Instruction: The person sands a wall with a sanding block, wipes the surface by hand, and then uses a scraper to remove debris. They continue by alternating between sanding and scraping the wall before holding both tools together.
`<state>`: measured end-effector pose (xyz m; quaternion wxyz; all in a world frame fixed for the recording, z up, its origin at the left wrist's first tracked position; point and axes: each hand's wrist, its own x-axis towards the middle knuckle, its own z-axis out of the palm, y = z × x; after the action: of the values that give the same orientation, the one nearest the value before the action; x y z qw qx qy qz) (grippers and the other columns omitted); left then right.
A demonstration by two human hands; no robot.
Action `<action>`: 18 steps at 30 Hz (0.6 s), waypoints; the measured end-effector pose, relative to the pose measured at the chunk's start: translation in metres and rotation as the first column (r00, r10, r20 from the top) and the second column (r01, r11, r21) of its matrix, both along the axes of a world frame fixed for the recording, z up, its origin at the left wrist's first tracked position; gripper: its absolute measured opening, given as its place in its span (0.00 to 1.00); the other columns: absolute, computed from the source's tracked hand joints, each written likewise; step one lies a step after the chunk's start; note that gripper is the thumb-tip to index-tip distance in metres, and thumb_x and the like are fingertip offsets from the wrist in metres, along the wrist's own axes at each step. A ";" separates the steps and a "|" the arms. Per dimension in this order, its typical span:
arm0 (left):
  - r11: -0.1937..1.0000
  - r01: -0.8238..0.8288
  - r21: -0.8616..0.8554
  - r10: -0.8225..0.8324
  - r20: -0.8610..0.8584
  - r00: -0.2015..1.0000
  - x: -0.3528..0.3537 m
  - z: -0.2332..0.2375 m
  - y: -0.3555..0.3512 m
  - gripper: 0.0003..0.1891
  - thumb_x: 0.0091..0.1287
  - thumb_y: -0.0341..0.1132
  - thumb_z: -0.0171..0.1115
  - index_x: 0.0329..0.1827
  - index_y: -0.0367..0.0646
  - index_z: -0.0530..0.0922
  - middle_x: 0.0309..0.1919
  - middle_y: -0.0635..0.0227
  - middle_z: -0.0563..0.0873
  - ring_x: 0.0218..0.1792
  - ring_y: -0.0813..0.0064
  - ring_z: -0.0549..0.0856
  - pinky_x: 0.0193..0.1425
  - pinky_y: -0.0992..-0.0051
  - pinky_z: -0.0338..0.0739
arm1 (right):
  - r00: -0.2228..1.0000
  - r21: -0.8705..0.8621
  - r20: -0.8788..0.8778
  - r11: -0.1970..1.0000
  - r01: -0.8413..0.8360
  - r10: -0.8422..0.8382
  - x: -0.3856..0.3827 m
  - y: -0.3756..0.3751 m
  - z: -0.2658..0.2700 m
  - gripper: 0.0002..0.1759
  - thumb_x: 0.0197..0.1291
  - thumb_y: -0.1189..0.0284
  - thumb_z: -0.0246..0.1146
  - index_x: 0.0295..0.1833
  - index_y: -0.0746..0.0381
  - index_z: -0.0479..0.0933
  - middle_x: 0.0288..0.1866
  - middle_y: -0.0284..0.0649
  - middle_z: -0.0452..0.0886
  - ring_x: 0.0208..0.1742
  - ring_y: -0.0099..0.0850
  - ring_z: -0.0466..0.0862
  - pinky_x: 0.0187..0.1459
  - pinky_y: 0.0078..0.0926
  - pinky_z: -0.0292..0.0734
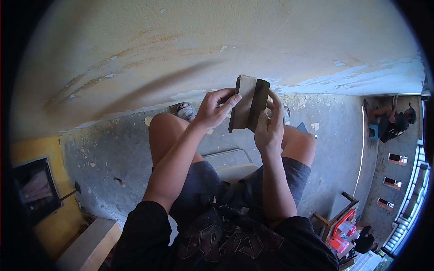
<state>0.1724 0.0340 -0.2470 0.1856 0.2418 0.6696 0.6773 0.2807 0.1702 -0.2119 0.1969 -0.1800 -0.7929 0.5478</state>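
Note:
In front of me, both my hands hold up a small rectangular piece (246,101), pale grey-tan across its broad strip and dark brown along the right side and left edge. Its exact kind cannot be made out; the upper edge looks rough. My left hand (219,108) grips the left side with the thumb on the pale face and the fingers behind. My right hand (270,126) pinches the lower right side, thumb in front and fingers curled around the far edge. The piece is tilted slightly, above my knees.
A scuffed wall (135,54) with peeling paint rises ahead. I sit on a pale seat (237,172) over a worn concrete floor (113,153). One person (393,119) sits far right on a blue stool (373,132). Red and pink items (343,232) stand by a wooden frame (323,221).

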 end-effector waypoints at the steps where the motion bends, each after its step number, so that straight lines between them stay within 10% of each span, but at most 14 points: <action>1: 1.000 -0.006 0.008 0.006 0.012 1.000 -0.002 0.000 0.000 0.17 0.72 0.43 0.62 0.46 0.33 0.84 0.26 0.70 0.84 0.29 0.85 0.75 0.33 0.79 0.71 | 1.000 0.125 -0.010 0.992 0.003 -0.002 0.002 0.003 -0.007 0.33 0.63 0.87 0.50 0.74 0.59 0.61 0.55 0.50 0.76 0.48 0.34 0.85 0.46 0.26 0.80; 2: 0.987 0.076 -0.142 -0.057 0.128 0.990 -0.007 0.003 -0.007 0.19 0.73 0.44 0.60 0.49 0.32 0.83 0.36 0.69 0.86 0.41 0.83 0.79 0.48 0.79 0.73 | 0.998 -0.062 -0.064 0.998 -0.028 0.024 0.004 0.005 -0.012 0.32 0.65 0.88 0.46 0.74 0.57 0.61 0.54 0.50 0.79 0.51 0.32 0.82 0.50 0.25 0.76; 5: 0.992 0.096 -0.076 -0.080 0.196 0.977 -0.007 0.001 -0.005 0.20 0.73 0.43 0.60 0.50 0.31 0.83 0.39 0.68 0.87 0.43 0.82 0.80 0.52 0.79 0.73 | 0.994 -0.154 -0.015 0.982 0.109 -0.112 0.008 0.002 -0.004 0.29 0.68 0.86 0.46 0.73 0.58 0.63 0.52 0.48 0.80 0.49 0.31 0.82 0.49 0.25 0.76; 9: 0.986 0.163 -0.032 -0.148 0.279 0.949 -0.004 -0.008 0.001 0.19 0.74 0.42 0.57 0.53 0.32 0.82 0.42 0.66 0.88 0.47 0.80 0.81 0.57 0.76 0.73 | 0.997 0.292 0.010 0.954 -0.072 0.072 0.012 0.015 -0.009 0.24 0.69 0.84 0.49 0.69 0.59 0.70 0.47 0.44 0.80 0.46 0.32 0.82 0.49 0.26 0.75; 13: 0.994 0.085 0.067 -0.099 0.245 0.964 0.004 -0.007 0.013 0.21 0.77 0.46 0.53 0.55 0.35 0.81 0.37 0.71 0.86 0.37 0.85 0.80 0.42 0.78 0.75 | 1.000 0.152 -0.002 0.988 0.011 -0.011 0.014 0.001 -0.008 0.24 0.68 0.69 0.61 0.67 0.62 0.70 0.59 0.51 0.71 0.60 0.43 0.76 0.57 0.33 0.73; 14: 0.991 0.131 -0.027 -0.121 0.241 0.963 0.003 -0.003 0.012 0.22 0.77 0.45 0.52 0.60 0.33 0.77 0.50 0.60 0.86 0.50 0.74 0.81 0.59 0.74 0.73 | 0.999 0.078 0.033 0.997 -0.007 0.004 0.015 -0.001 -0.011 0.30 0.64 0.63 0.66 0.68 0.63 0.69 0.65 0.54 0.65 0.63 0.47 0.73 0.61 0.37 0.71; 18: 0.988 0.128 -0.082 -0.131 -0.032 0.991 0.007 0.001 0.018 0.21 0.79 0.43 0.48 0.56 0.31 0.77 0.42 0.56 0.86 0.43 0.71 0.82 0.52 0.73 0.75 | 0.993 0.238 0.088 0.970 0.055 -0.078 0.011 -0.005 -0.014 0.31 0.59 0.66 0.71 0.65 0.64 0.70 0.61 0.53 0.68 0.60 0.47 0.75 0.60 0.38 0.72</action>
<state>0.1797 0.0520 -0.2462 0.2262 0.2898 0.6821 0.6321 0.2915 0.1648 -0.2263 0.1963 -0.2082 -0.8543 0.4339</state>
